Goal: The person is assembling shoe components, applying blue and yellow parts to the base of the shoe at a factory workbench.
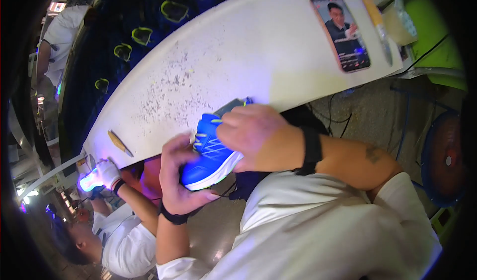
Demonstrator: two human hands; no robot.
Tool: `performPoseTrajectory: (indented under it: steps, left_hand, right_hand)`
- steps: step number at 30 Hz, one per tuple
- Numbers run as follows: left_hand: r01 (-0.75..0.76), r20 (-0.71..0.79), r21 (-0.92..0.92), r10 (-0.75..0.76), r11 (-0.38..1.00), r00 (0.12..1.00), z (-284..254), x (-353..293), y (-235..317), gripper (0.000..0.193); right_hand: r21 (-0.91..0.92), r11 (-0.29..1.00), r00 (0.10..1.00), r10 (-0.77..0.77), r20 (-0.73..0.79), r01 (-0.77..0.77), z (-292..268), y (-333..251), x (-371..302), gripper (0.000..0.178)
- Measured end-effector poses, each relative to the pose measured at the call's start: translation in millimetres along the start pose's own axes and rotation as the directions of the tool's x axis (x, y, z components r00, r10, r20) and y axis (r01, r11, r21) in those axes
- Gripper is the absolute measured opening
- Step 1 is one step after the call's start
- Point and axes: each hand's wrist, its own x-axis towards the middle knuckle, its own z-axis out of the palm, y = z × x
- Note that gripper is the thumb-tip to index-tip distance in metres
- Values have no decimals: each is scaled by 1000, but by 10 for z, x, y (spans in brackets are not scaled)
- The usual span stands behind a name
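Note:
A blue sneaker (211, 153) with a white sole and pale laces is held at the near edge of the white table, its toe pointing down and to the left. My left hand (178, 175) wraps round the toe end, thumb below and fingers along the far side; those fingers are slightly blurred. Over the shoe's collar and heel my right hand (258, 133) is curled, gripping it and hiding much of the opening. A grey piece (231, 106), perhaps the tongue or lining, shows past the right fingers.
On the white table (238, 46) lie a phone (343, 34), a yellow-handled tool (376, 26) and a wooden-handled pointed tool (119, 143). Several shoes with yellow-green rims (174, 11) stand on a dark surface beyond. At left, a co-worker's gloved hand (108, 173) holds a brightly lit shoe.

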Motion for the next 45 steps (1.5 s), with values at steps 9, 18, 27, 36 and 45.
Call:
performPoseTrajectory:
  steps: [9, 18, 27, 36, 45]
  left_hand:
    - [401, 3, -541, -476, 739, 879, 113, -350, -399, 95]
    - [64, -242, 92, -40, 994, 969, 147, 680, 311, 87]
    - [151, -131, -53, -156, 987, 979, -118, 397, 167, 65]
    - [229, -183, -442, -337, 867, 924, -89, 42, -265, 65]
    - [282, -103, -100, -292, 954, 951, -172, 274, 90, 61]
  right_hand:
    - [223, 975, 942, 73, -326, 2, -268, -119, 155, 34]
    - [892, 445, 928, 360, -94, -82, -518, -69, 695, 46]
    - [332, 942, 977, -28, 213, -46, -548, -430, 839, 59]
    - [845, 522, 993, 74, 89, -114, -127, -20, 909, 38]
    - [801, 588, 994, 76, 84, -112, -199, -323, 892, 61]
